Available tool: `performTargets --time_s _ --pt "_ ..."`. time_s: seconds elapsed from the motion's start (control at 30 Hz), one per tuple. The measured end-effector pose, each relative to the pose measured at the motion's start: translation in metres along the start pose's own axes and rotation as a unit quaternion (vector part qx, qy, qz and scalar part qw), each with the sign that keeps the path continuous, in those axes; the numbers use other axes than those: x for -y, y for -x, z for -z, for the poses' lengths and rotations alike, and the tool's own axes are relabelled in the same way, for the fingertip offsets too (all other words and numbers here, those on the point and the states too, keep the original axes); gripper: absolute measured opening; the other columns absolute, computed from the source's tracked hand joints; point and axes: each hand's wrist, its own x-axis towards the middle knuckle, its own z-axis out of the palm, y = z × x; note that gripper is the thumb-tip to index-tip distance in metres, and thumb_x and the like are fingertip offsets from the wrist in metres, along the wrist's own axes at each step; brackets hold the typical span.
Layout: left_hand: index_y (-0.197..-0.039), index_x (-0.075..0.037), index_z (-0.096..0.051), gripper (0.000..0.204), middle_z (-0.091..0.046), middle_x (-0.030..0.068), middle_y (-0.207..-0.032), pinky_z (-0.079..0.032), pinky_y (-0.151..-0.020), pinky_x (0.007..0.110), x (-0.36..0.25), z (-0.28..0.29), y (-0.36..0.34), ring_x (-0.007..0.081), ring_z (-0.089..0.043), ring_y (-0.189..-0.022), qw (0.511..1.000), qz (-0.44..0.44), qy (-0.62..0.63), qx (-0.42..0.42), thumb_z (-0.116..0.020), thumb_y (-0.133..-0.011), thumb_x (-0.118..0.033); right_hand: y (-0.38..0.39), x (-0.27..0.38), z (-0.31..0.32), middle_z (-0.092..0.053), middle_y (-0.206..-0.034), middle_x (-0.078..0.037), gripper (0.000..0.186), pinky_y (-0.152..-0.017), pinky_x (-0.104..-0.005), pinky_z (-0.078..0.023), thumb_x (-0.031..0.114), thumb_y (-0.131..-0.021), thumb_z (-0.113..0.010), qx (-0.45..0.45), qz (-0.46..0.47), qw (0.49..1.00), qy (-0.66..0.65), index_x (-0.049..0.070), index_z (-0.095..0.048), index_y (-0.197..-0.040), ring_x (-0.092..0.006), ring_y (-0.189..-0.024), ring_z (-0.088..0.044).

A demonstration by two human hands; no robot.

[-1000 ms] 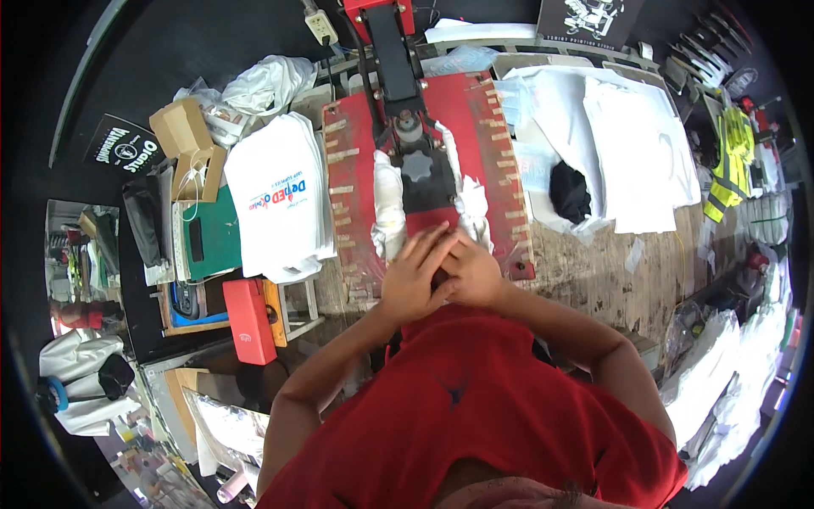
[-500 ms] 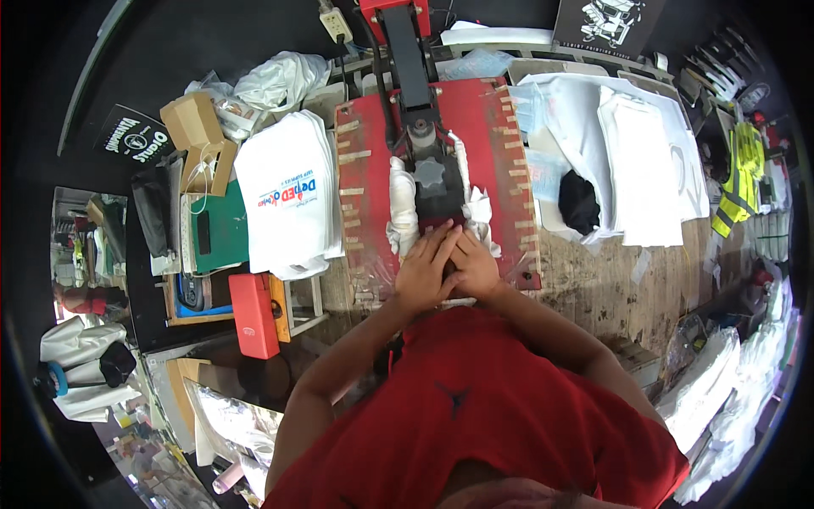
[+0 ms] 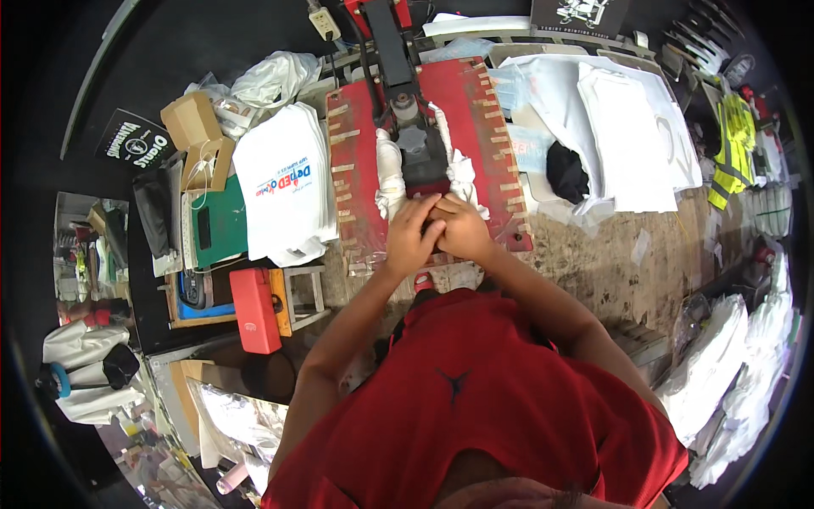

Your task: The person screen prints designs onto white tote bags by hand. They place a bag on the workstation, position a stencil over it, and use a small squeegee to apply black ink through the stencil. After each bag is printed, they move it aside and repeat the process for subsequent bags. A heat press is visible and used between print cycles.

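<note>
In front of me stands a heat press with a red top plate (image 3: 462, 89) edged with tape strips. Its U-shaped handle (image 3: 389, 174) has side arms wrapped in white cloth. My left hand (image 3: 411, 242) is closed at the handle's near end, its fingers bent over the front. Beside it, touching it, my right hand (image 3: 464, 229) is closed on the same end. The bar under my fingers is mostly hidden by them. A dark knob (image 3: 413, 140) sits between the handle's arms.
Left of the press lies a stack of printed white bags (image 3: 284, 191), near an open cardboard box (image 3: 199, 140) and a red box (image 3: 254, 310). White sheets (image 3: 623, 144) and a black cloth (image 3: 566, 172) lie on the wooden table (image 3: 585, 254) to the right.
My view has shifted, and I stand slightly farther back from the press. Both hands stay at the handle's near end; their fingers look more curled than before.
</note>
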Motion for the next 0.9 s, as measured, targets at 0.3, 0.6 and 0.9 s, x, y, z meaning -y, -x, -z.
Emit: performTargets --time_s 0.3,0.6,0.9 --pt "-0.11 0.002 -0.066 0.041 -0.059 0.0207 -0.114 -0.049 -0.092 0.045 0.015 0.02 -0.106 0.0387 -0.058 -0.106 0.96 0.063 -0.264 -0.067 -0.067 -0.091 -0.034 0.007 -0.001 -0.007 -0.057 -0.079 -0.008 0.005 -0.069 -0.04 -0.052 0.003 -0.068 -0.064 -0.004 -0.001 0.999 0.054 0.005 -0.061 -0.071 -0.0279 -0.08 -0.057" --pt "-0.108 0.003 -0.067 0.045 -0.062 0.0202 -0.105 -0.048 -0.091 0.046 0.043 0.009 -0.093 0.0383 -0.059 -0.101 0.942 0.04 -0.317 -0.103 -0.064 -0.093 -0.039 0.014 -0.005 0.034 -0.07 -0.085 -0.007 0.005 -0.069 -0.0322 -0.052 0.004 -0.084 -0.064 -0.24 -0.228 0.901 -0.281 0.003 -0.069 -0.082 -0.0188 -0.08 -0.067" --pt "-0.12 -0.002 -0.064 0.042 -0.063 0.0227 -0.116 -0.037 -0.106 0.05 0.062 0.0 -0.113 0.0418 -0.054 -0.112 0.966 0.003 -0.222 -0.129 -0.038 -0.106 -0.031 0.151 -0.214 0.142 -0.04 -0.141 -0.026 0.085 -0.1 -0.0574 -0.044 0.032 -0.069 -0.085 -0.092 -0.483 0.813 0.312 0.031 -0.046 -0.145 -0.051 -0.122 -0.044"
